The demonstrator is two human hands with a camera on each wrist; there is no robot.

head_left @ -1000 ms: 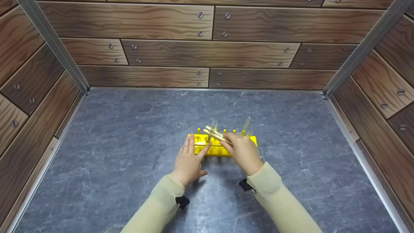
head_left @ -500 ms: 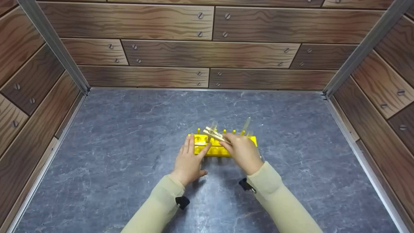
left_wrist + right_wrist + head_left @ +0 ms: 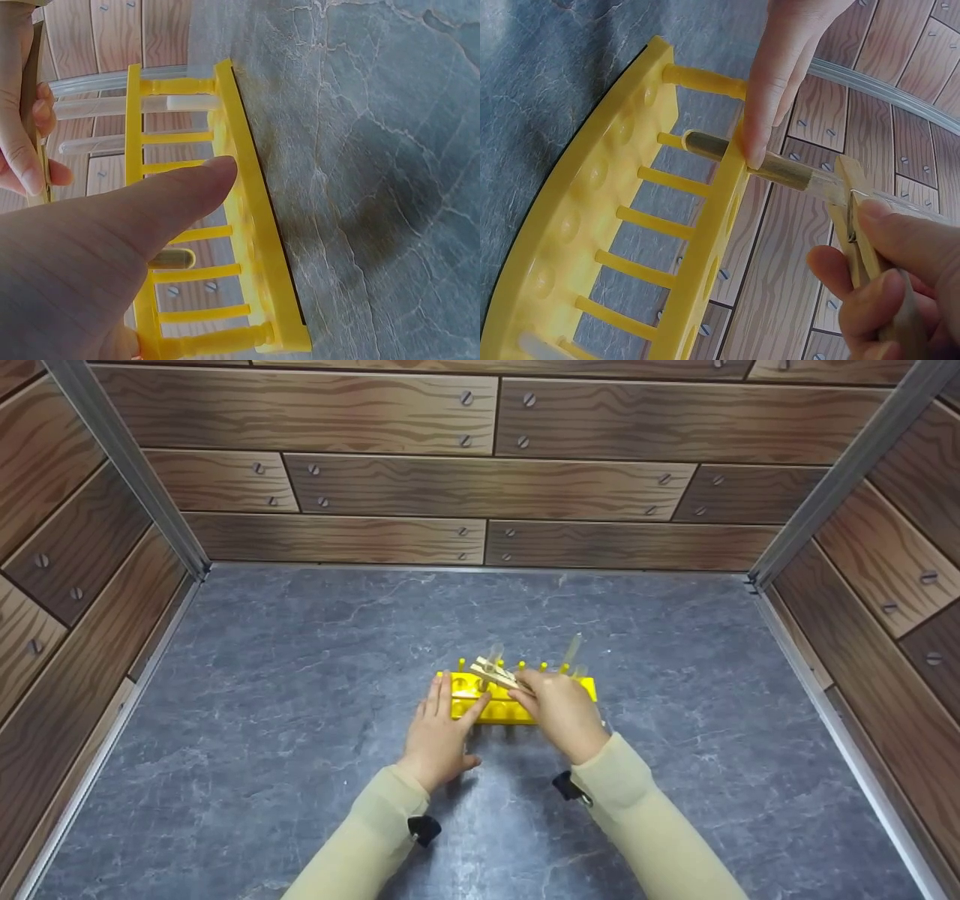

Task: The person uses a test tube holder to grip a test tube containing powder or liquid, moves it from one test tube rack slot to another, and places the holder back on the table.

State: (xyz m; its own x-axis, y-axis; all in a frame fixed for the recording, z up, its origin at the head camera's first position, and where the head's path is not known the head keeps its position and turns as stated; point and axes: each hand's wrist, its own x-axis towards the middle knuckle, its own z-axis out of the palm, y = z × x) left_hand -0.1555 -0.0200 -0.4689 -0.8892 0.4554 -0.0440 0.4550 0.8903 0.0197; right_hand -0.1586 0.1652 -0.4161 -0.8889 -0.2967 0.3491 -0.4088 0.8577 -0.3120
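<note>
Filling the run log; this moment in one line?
left grip: touching yellow plastic rack | right grip: holding wooden clamp | clear brown-filled tube: clamped, partway through rack's upper hole

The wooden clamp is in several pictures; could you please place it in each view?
Head: wooden clamp, just below centre, in the right hand.
Left wrist: wooden clamp, upper left edge, partly hidden.
Right wrist: wooden clamp, right of centre, around a test tube.
Shared landmark: the yellow rack.
</note>
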